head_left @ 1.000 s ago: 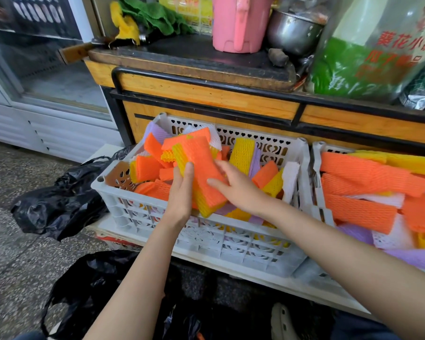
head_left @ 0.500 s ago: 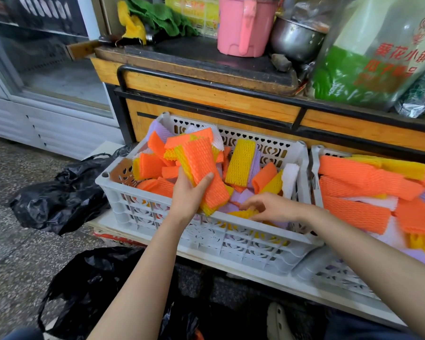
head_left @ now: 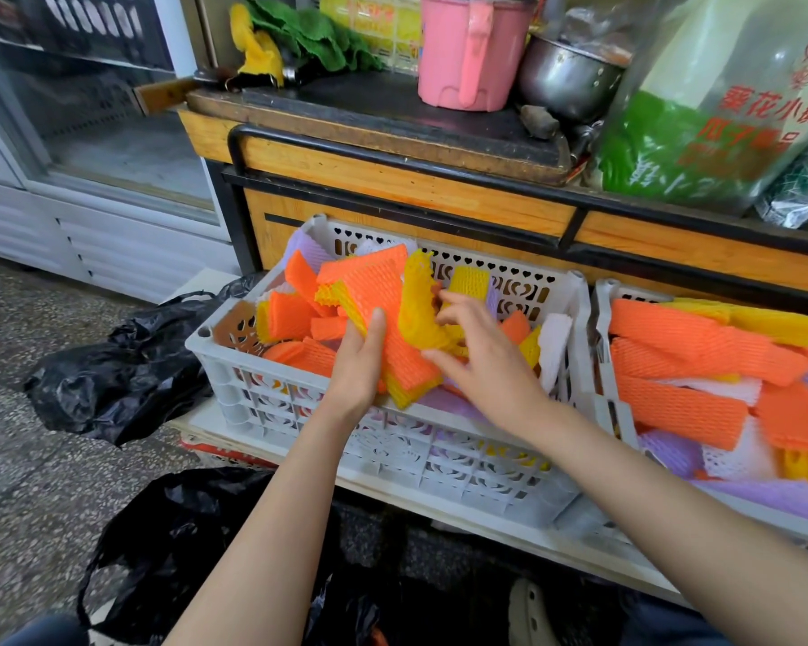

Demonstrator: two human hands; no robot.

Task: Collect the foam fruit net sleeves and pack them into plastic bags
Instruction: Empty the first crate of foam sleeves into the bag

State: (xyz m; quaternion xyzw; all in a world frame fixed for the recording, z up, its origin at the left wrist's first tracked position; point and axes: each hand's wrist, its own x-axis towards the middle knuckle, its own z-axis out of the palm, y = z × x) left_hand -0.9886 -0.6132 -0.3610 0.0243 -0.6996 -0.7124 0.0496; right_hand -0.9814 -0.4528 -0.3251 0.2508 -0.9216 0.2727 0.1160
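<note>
Over the left crate, head view: the left hand grips a bundle of orange and yellow foam net sleeves above the white perforated plastic crate. The thumb is clamped across the front, and the other fingers are hidden behind the bundle.
Right hand: the right hand is spread and loosely curled, with its fingertips against an upright yellow foam net sleeve. I can't tell whether they pinch it or only touch it.
Sleeve and fingers: the yellow one stands between the bundle and the right fingertips, its lower end touching the bundle.
Step in hand: it looks like adding one more sleeve to the bundle.
Doing it well: lay the sleeve flat, line up its edges, then lift and re-clamp the thumb so nothing fans out. The foam is springy, so a loose hold could spill it.
Second white crate: it holds more sleeves, uncollected.
Crumpled black plastic bag: it lies on the floor below the forearms, well apart from the bundle, so packing is yet to come.
</note>
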